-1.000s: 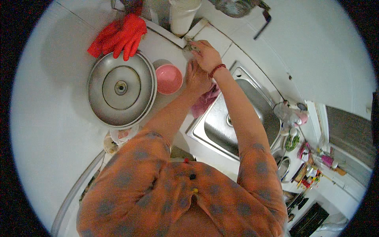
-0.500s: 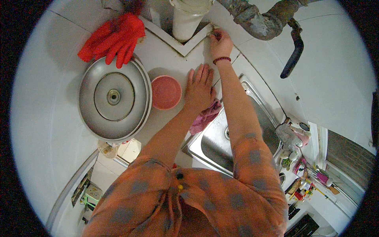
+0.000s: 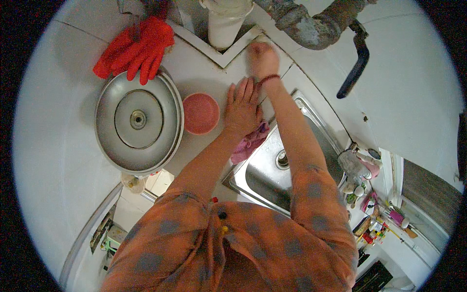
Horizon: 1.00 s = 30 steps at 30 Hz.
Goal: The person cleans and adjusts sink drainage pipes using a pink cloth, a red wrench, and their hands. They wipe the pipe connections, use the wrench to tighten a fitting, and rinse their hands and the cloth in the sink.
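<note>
My left hand [image 3: 242,111] lies flat on the white tiled counter [image 3: 206,80] with its fingers stretched out. A damp-looking pink cloth [image 3: 249,145] sits beside its wrist at the sink's edge. To the left of that hand is a round pink bowl [image 3: 201,114]. My right hand [image 3: 263,59], a dark red bracelet at its wrist, is curled closed and slightly blurred just beyond the left one. It is close to the right arm of a raised V-shaped white ledge [image 3: 223,59]. Whatever its fingers may hold is hidden.
A steel sink [image 3: 267,177] lies under my right forearm. On the left stands a large lidded metal pot [image 3: 138,119], with red rubber gloves [image 3: 141,51] draped by its rim. A white pipe [image 3: 226,27] rises behind the ledge; a grey pipe with a black-handled valve [image 3: 357,61] hangs at upper right.
My right hand has come slightly nearer and left from the ledge's outer corner, turning so its fingertips no longer show. The left hand stays flat on the counter.
</note>
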### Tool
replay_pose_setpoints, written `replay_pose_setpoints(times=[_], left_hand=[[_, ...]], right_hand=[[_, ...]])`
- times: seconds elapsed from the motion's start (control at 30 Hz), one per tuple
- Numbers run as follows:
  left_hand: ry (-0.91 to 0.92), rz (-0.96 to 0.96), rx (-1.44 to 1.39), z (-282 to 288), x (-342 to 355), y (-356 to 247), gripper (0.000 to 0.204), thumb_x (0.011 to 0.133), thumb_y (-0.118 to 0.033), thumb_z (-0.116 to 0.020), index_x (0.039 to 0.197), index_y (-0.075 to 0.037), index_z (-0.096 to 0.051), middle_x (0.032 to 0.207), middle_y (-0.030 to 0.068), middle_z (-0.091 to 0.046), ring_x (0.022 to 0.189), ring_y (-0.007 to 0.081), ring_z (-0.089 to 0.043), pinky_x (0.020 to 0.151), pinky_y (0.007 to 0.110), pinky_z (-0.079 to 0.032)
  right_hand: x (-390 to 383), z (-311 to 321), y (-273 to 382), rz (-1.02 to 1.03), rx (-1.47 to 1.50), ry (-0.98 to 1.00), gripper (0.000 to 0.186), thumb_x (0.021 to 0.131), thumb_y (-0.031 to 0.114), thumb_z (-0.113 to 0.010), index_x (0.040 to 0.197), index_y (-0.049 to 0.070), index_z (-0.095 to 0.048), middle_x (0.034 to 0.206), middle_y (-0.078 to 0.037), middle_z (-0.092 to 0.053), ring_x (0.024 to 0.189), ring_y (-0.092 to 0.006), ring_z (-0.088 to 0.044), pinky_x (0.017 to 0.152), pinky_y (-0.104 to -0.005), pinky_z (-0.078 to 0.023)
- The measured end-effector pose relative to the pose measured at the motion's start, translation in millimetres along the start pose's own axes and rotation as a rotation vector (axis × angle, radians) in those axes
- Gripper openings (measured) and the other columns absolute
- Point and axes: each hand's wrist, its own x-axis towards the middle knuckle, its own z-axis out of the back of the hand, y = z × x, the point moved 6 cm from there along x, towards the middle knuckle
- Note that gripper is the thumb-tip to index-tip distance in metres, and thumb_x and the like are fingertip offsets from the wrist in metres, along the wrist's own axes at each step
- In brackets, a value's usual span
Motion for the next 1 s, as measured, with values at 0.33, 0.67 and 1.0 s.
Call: replay_pose_setpoints(times=[0.33,0.67,1.0], left_hand=[[0.09,0.058,-0.043,-9,1,6,0.061,0.077,-0.035,-0.05,0.127,-0.003,-0.037,0.136,0.0169,-0.028,0.128,0.0322,-0.022,0.104,0.053,-0.012],[-0.018,0.04,-0.064,3,5,3,0.06,0.078,-0.03,-0.048,0.13,-0.004,-0.033,0.138,0.0159,-0.026,0.129,0.0292,-0.023,0.104,0.05,-0.014],[-0.033,0.037,-0.091,6,1,3,0.059,0.08,-0.03,-0.046,0.131,-0.004,-0.033,0.139,0.0162,-0.025,0.128,0.0304,-0.025,0.104,0.051,-0.014]], right_hand=[[-30,-11,39,0.226,0.181,0.243,0.015,0.077,0.018,-0.053,0.083,0.007,-0.061,0.083,-0.016,-0.059,0.079,-0.0334,-0.056,0.071,-0.042,-0.046],[39,9,9,0.277,-0.07,-0.263,0.014,0.078,0.014,-0.055,0.087,0.009,-0.064,0.082,-0.015,-0.059,0.078,-0.0322,-0.057,0.067,-0.0392,-0.046],[35,8,14,0.304,-0.145,-0.224,0.012,0.079,0.013,-0.052,0.084,0.006,-0.062,0.085,-0.013,-0.06,0.081,-0.0315,-0.057,0.072,-0.0398,-0.047]])
